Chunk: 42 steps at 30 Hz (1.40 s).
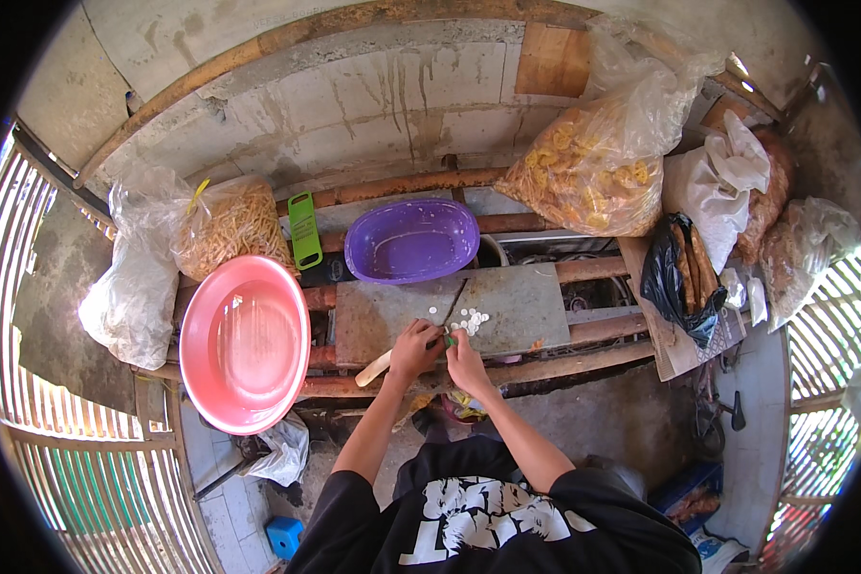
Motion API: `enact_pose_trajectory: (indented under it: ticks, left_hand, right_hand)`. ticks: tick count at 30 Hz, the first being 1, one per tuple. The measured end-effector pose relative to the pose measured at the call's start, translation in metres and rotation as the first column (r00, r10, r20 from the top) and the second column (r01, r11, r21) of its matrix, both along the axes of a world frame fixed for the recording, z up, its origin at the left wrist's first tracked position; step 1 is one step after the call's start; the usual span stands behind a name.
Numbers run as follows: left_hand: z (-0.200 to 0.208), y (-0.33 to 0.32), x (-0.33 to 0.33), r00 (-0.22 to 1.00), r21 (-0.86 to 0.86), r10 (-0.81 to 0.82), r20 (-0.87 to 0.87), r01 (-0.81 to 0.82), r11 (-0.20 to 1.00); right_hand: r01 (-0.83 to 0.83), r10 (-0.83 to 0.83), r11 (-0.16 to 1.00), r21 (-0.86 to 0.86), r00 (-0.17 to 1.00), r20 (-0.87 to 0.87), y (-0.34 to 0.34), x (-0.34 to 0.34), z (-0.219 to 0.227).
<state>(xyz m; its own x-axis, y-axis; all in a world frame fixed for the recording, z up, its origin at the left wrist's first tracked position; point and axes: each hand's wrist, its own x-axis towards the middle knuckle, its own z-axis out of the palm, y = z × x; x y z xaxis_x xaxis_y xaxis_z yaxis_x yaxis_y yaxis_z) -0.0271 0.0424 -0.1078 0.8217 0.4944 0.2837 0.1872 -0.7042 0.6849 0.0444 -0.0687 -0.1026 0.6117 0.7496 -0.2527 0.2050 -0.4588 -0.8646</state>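
Observation:
My left hand point(417, 348) is closed around a pale, peeled root point(374, 369), whose thick end sticks out to the left past the near edge of a grey slab point(517, 301). Right beside it, my right hand point(464, 361) grips a knife by its green handle point(451, 341). A dark, narrow strip runs away from the hands over the slab; I cannot tell whether it is the blade or a seam. Thin, round white slices point(471, 320) lie scattered just beyond my hands. Fingers hide where knife and root meet.
A pink basin point(191, 335) stands left of the slab, and a purple tub point(362, 263) behind it. A green slicer point(304, 230) leans nearby. Filled plastic bags point(598, 177) stand along the back. At right, a black bag point(665, 277) holds brown roots point(695, 263).

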Motion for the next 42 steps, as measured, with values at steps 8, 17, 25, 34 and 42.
enact_pose_trajectory:
  ticks: [8, 17, 25, 34, 42]
  left_hand:
    - [-0.001, 0.002, -0.002, 0.999, -0.004, 0.004, -0.053, -0.005, 1.0]
    - [0.0, 0.002, -0.001, 0.999, -0.004, -0.009, -0.034, 0.009, 1.0]
    - [0.004, 0.002, -0.002, 0.998, -0.032, -0.007, -0.059, 0.005, 0.999]
    - [0.0, 0.002, 0.0, 1.0, -0.01, 0.002, -0.025, -0.002, 1.0]
    - [0.003, 0.002, 0.0, 1.0, -0.003, -0.006, -0.008, 0.006, 1.0]
  right_hand:
    - [-0.012, 0.012, 1.0, -0.001, 1.0, -0.019, 0.006, 0.004, -0.002]
    - [-0.013, 0.013, 1.0, -0.004, 1.0, 0.017, -0.003, 0.003, 0.001]
    - [-0.008, 0.007, 0.999, -0.052, 1.0, -0.012, -0.01, 0.0, 0.006]
    - [0.019, -0.045, 0.994, -0.105, 0.968, -0.248, -0.017, 0.004, -0.002]
    - [0.094, -0.102, 0.995, -0.043, 0.961, -0.257, -0.013, 0.002, -0.013]
